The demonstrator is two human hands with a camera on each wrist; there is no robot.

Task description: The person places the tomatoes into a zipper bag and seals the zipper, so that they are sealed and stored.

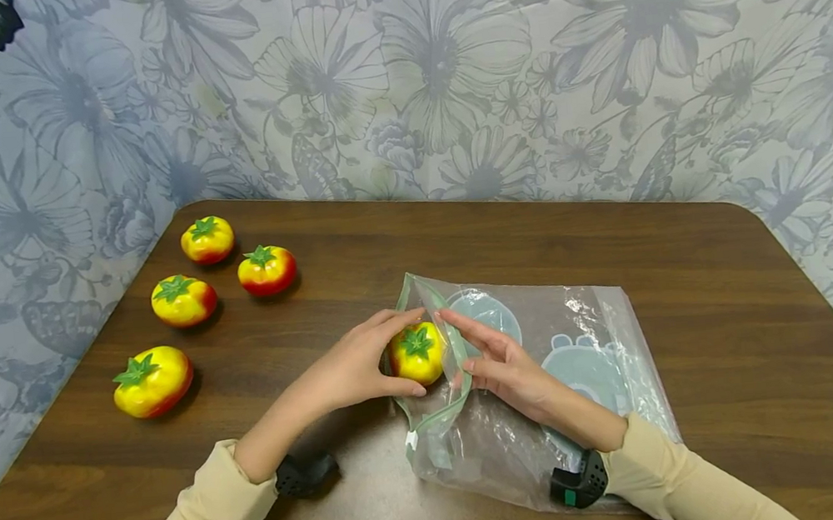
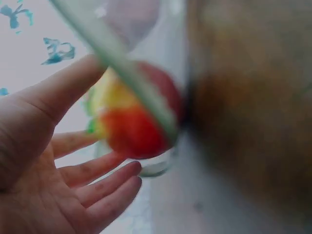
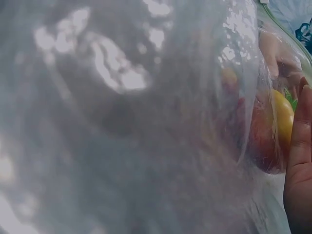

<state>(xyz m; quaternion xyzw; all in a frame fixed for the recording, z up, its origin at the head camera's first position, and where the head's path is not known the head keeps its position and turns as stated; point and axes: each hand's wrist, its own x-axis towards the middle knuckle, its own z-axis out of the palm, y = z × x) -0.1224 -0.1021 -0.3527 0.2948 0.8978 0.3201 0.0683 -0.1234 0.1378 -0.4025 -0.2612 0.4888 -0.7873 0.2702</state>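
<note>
A clear zip bag [image 1: 509, 443] with a green zip edge lies flat on the table, its mouth facing left. In that mouth sits a yellow-and-red toy tomato [image 1: 416, 354] with a green leaf top. My left hand [image 1: 355, 366] holds this tomato between thumb and fingers, and the left wrist view shows the green edge crossing in front of the fruit [image 2: 134, 122]. My right hand [image 1: 510, 372] pinches the upper layer of the bag's edge, lifting it over the tomato. Through the plastic, the right wrist view shows the tomato [image 3: 268, 134] beside my right fingers [image 3: 301, 136].
Several similar toy tomatoes [image 1: 153, 382] stand on the left part of the brown table [image 1: 734, 347]. A white slider [image 1: 411, 440] sits at the bag's near corner. Pale blue printed shapes [image 1: 585, 369] show on the bag. Floral cloth [image 1: 444, 81] hangs behind the table.
</note>
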